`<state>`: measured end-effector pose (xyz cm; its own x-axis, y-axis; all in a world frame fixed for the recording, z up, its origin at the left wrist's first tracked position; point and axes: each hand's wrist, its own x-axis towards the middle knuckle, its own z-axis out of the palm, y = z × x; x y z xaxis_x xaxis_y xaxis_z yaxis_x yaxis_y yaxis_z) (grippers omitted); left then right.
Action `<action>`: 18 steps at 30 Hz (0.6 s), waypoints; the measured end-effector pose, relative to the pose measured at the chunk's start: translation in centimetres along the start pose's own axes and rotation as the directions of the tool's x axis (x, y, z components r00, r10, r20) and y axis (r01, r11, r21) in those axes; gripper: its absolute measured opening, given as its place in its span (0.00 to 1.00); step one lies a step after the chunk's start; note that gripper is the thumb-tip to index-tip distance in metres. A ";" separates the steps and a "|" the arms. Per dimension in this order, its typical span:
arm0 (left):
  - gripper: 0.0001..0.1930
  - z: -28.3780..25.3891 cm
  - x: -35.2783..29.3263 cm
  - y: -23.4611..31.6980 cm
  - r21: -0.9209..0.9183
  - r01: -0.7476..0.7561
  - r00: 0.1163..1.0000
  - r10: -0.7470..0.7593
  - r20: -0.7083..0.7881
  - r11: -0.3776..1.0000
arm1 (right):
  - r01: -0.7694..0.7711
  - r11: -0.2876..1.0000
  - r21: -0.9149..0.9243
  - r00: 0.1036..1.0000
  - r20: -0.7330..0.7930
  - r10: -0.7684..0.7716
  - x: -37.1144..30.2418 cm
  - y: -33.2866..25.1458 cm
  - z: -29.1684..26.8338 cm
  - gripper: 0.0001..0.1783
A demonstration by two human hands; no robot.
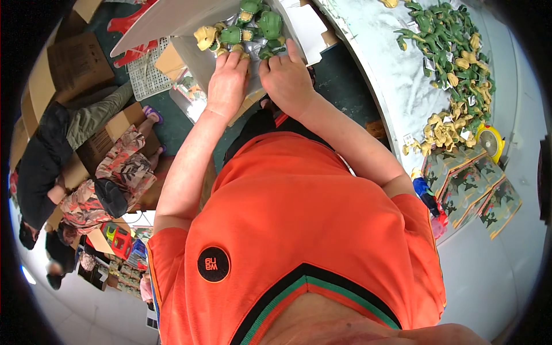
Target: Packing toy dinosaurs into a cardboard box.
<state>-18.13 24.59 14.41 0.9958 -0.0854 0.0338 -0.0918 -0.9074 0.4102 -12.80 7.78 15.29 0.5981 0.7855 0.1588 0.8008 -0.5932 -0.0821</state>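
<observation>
In front of me stands an open pale grey box (195,60) with several green and yellow toy dinosaurs (233,35) inside. My left hand (228,83) reaches over the near side, its fingers bent down onto a yellow toy dinosaur (244,53). Beside it, my right hand (286,83) curls most of its fingers at a green toy dinosaur (270,52), while one outer finger stretches along the right wall. Both sets of fingertips are partly hidden among the toys. Another yellow dinosaur head (207,37) lies against the box's left side.
On the right, a pale curved-edged table (379,52) bears a heap of green and yellow toy dinosaurs (443,52), a yellow fan (490,142) and camouflage-patterned boxes (466,187). At left are brown cartons (80,60), a white plastic crate (146,75) and people in dark and camouflage clothing.
</observation>
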 end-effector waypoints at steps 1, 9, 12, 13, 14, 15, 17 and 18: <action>0.19 0.2 0.1 0.0 -0.022 0.008 1.000 -0.007 0.013 1.000 | 0.016 1.000 -0.006 0.999 0.038 -0.016 0.1 0.0 0.1 0.06; 0.18 1.0 0.4 -0.7 -0.067 -0.037 0.998 0.033 -0.051 0.997 | -0.057 0.998 0.041 0.989 0.142 0.051 1.5 0.0 2.8 0.07; 0.18 0.8 0.3 -0.7 -0.039 -0.019 0.999 0.017 -0.047 0.999 | -0.080 0.991 0.108 0.975 0.217 0.055 1.5 0.7 3.1 0.10; 0.19 0.8 0.3 -0.9 -0.045 -0.028 0.999 0.026 -0.044 0.999 | -0.120 0.973 0.195 0.980 0.181 0.085 1.2 1.2 3.0 0.11; 0.19 0.7 0.2 -1.0 -0.049 -0.036 0.999 0.034 -0.042 0.998 | -0.155 0.947 0.282 0.982 0.148 0.117 1.3 1.3 2.5 0.13; 0.19 0.7 0.2 -1.0 -0.049 -0.033 0.999 0.031 -0.043 0.998 | -0.152 0.947 0.282 0.982 0.149 0.113 1.5 1.2 2.1 0.13; 0.19 0.7 0.2 -0.9 -0.050 0.003 1.000 -0.004 -0.029 0.999 | -0.377 0.846 0.378 0.920 0.259 0.294 1.6 1.0 1.2 0.16; 0.19 0.8 0.2 -0.9 -0.051 0.002 1.000 -0.004 -0.030 0.999 | -0.377 0.847 0.376 0.920 0.259 0.294 1.6 1.0 1.4 0.16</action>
<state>-17.87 25.05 13.31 0.9958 -0.0693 0.0598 -0.0890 -0.8852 0.4566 -11.05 8.68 14.10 0.7935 0.5939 -0.1330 0.4640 -0.7317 -0.4994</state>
